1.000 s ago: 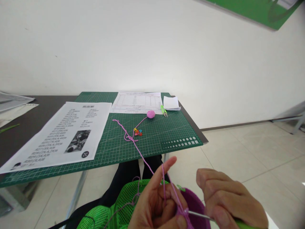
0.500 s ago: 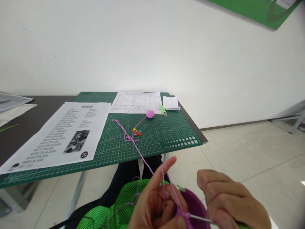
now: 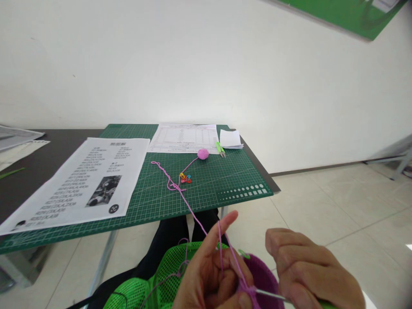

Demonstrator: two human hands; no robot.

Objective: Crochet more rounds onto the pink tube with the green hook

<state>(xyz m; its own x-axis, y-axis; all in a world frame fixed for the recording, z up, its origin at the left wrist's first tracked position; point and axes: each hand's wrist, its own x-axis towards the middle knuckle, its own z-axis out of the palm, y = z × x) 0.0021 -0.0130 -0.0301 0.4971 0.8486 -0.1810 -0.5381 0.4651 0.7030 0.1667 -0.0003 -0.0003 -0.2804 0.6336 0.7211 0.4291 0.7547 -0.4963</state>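
Observation:
My left hand [image 3: 210,274] pinches a purple crocheted piece [image 3: 262,277] at the bottom of the view, its forefinger raised with pink yarn [image 3: 193,212] looped over it. My right hand [image 3: 313,272] is closed round a crochet hook [image 3: 272,295] with a green handle; the metal tip enters the stitches by my left thumb. The yarn runs up from my fingers onto the green cutting mat [image 3: 225,180]. A green mesh bag [image 3: 154,281] lies on my lap.
On the mat lie a printed pattern sheet [image 3: 86,180], a table sheet [image 3: 185,138], a small pink ball [image 3: 203,153], coloured stitch markers [image 3: 186,178], green snips [image 3: 221,149] and a white paper stack [image 3: 231,139]. Tiled floor [image 3: 337,206] lies to the right.
Almost nothing differs. My right hand and the hook have shifted very slightly; my left hand keeps the same pose.

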